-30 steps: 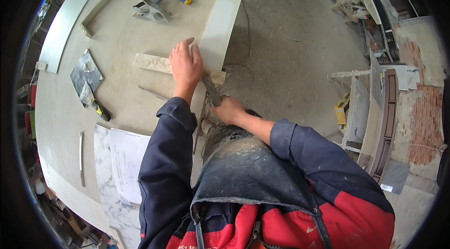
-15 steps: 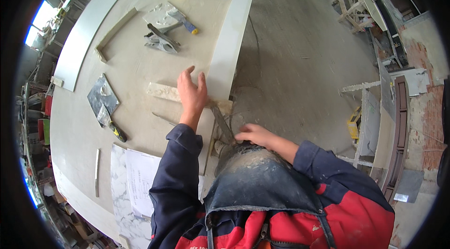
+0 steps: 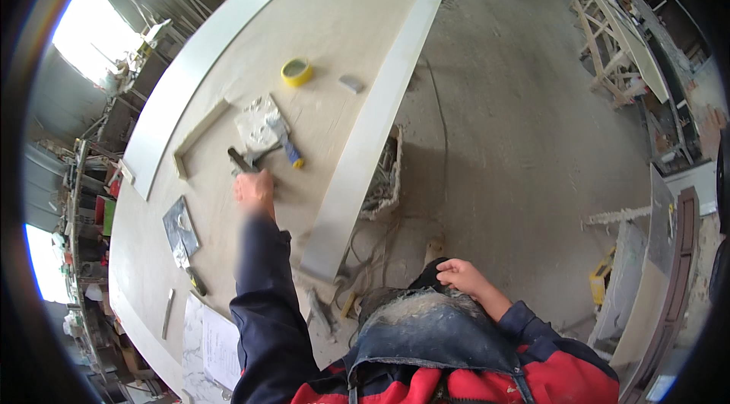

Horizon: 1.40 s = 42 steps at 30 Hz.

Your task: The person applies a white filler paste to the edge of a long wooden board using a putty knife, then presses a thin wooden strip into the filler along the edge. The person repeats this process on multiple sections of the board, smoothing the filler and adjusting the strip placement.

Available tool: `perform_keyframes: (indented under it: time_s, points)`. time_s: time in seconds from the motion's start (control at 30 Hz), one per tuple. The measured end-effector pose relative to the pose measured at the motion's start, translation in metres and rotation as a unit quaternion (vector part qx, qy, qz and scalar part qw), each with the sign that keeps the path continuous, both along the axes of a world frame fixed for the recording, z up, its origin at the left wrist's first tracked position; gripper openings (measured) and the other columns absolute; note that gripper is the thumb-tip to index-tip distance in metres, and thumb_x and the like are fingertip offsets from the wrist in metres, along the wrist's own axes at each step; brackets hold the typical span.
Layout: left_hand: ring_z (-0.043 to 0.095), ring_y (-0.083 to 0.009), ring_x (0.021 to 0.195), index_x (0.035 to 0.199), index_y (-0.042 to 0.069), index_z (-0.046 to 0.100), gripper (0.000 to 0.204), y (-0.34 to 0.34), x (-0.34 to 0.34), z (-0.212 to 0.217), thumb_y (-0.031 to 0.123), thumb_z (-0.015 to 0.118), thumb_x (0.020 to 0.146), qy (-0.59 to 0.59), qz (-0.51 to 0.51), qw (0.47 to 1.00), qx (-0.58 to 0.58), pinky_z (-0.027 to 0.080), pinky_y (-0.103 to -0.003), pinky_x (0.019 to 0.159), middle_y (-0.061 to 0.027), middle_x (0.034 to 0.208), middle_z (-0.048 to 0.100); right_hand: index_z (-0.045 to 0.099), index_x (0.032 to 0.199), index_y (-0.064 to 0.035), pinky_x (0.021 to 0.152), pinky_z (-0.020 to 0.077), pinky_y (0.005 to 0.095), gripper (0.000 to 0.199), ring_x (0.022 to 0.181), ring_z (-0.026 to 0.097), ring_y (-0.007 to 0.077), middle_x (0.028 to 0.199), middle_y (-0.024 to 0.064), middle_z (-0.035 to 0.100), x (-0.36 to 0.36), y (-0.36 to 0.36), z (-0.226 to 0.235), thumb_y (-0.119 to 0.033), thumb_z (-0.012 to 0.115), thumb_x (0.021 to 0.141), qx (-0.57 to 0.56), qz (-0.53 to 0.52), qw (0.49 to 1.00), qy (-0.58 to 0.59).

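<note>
My left hand (image 3: 255, 190) reaches forward over the table, its fingers closed round a grey spring clamp (image 3: 241, 160); the hand hides much of the clamp. Just beyond it lies a square plate smeared with white paste (image 3: 258, 121), and on that rests a putty knife with a blue and yellow handle (image 3: 292, 153). My right hand (image 3: 462, 278) hangs above my dark apron, off the table's right side. Its fingers are loosely curled, and I see nothing in them.
A yellow tape roll (image 3: 296, 72), a small grey block (image 3: 351, 84) and an L-shaped strip (image 3: 199, 135) lie farther up the table. Left stand a dark plate (image 3: 180, 226) and papers (image 3: 220, 347). Below the table's right edge sits a bin (image 3: 389, 180); a cable (image 3: 439, 104) crosses the floor.
My left hand has moved forward and left from the table's near edge and closed on the spring clamp. My right hand has shifted right and down. The view reaches farther up the table.
</note>
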<state>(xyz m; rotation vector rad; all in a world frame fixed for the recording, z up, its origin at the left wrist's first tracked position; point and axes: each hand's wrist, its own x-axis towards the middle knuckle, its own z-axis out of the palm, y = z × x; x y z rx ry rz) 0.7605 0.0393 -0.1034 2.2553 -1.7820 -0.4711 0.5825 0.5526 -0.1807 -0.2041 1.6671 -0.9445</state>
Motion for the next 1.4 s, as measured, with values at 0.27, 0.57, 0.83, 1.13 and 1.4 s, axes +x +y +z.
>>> perform_keyframes:
  time_s: [0.27, 0.57, 0.83, 1.13, 1.4]
  points:
    - [0.074, -0.028, 0.077, 0.094, -0.003, 0.071, 0.025, -0.005, 0.06, -0.021, 0.017, 0.064, 0.081, 0.166, 0.199, 0.966, -0.016, 0.061, -0.041, 0.068, -0.016, 0.092, 0.075, 0.068, 0.12, -0.0036, 0.07, 0.052, 0.0246, 0.029, 0.084, 0.068, 0.0103, 0.097, 0.0024, 0.072, -0.193, -0.016, 0.018, -0.014, 0.072, 0.093, -0.035, -0.029, 0.997, 0.063]
    - [0.072, -0.0257, 0.096, 0.133, -0.005, 0.062, 0.05, 0.148, 0.075, 0.032, 0.023, 0.054, 0.093, 0.778, 0.168, 0.605, 0.021, 0.062, -0.039, 0.079, -0.0133, 0.128, 0.071, 0.07, 0.121, 0.0036, 0.088, 0.0557, 0.0316, 0.034, 0.098, 0.069, 0.0153, 0.108, 0.0087, 0.075, -0.211, -0.259, 0.073, -0.014, 0.072, 0.092, -0.223, 0.189, 0.948, 0.128]
    - [0.072, -0.0294, 0.086, 0.136, -0.005, 0.054, 0.054, 0.22, -0.016, -0.022, 0.016, 0.054, 0.087, 0.807, 0.268, 0.525, 0.02, 0.063, -0.042, 0.07, -0.0221, 0.124, 0.069, 0.07, 0.121, 0.0007, 0.088, 0.0554, 0.0337, 0.041, 0.096, 0.071, 0.0185, 0.105, 0.0105, 0.075, -0.129, -0.496, 0.133, -0.025, 0.075, 0.09, -0.275, 0.473, 0.816, 0.188]
    - [0.075, -0.0313, 0.089, 0.125, -0.004, 0.048, 0.04, 0.207, -0.058, -0.008, 0.004, 0.056, 0.087, 0.759, 0.308, 0.573, -0.024, 0.065, -0.041, 0.067, -0.0226, 0.113, 0.069, 0.05, 0.15, -0.0023, 0.115, 0.0441, 0.0463, 0.074, 0.138, 0.054, 0.0372, 0.153, 0.0244, 0.052, -0.009, -0.771, 0.112, -0.034, 0.072, 0.088, -0.284, 0.547, 0.583, 0.529]
    - [0.073, -0.0218, 0.08, 0.126, -0.004, 0.052, 0.042, 0.209, -0.067, 0.003, 0.001, 0.066, 0.086, 0.686, 0.387, 0.614, -0.047, 0.063, -0.033, 0.061, -0.0164, 0.1, 0.072, 0.07, 0.117, -0.0027, 0.095, 0.0507, 0.0503, 0.05, 0.111, 0.066, 0.0394, 0.119, 0.0236, 0.07, 0.069, -0.837, 0.073, -0.044, 0.07, 0.091, -0.249, 0.597, 0.52, 0.558]
